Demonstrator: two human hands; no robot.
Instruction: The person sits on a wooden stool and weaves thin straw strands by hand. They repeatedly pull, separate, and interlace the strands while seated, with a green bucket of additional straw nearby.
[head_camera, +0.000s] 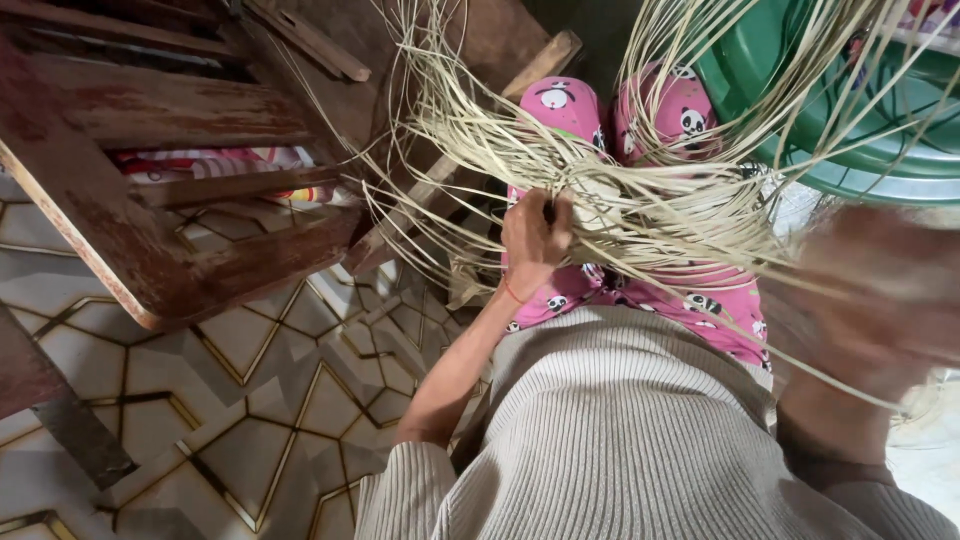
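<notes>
- Over the person's lap, the left hand (535, 240) is closed around a bunch of pale, thin, straw-coloured cane strands (640, 215), gripping them where they cross above the knees
- From that hand the strands fan upward and outward in loose arcs, some sweeping left toward the wood, others right across the green tub
- To the right of the left hand, and nearer the camera, the right hand (880, 300) is a motion blur; strands run past it, but whether it is closed on any of them cannot be told
- Both hands are well apart, with the spread of strands between them
- Beneath the left hand lie pink trousers printed with small black-and-white panda faces (690, 295), knees drawn up
- Below the hands, closest to the camera, is a beige ribbed knit top (620, 430)
- Left of the left hand stands a worn, dark reddish-brown wooden frame (150, 190) with flat slats
- Beyond the right hand sits a large round green plastic tub (880, 130)
- Under it all, left of the arm, is a tiled floor of grey and white geometric shapes with gold lines (250, 400)
</notes>
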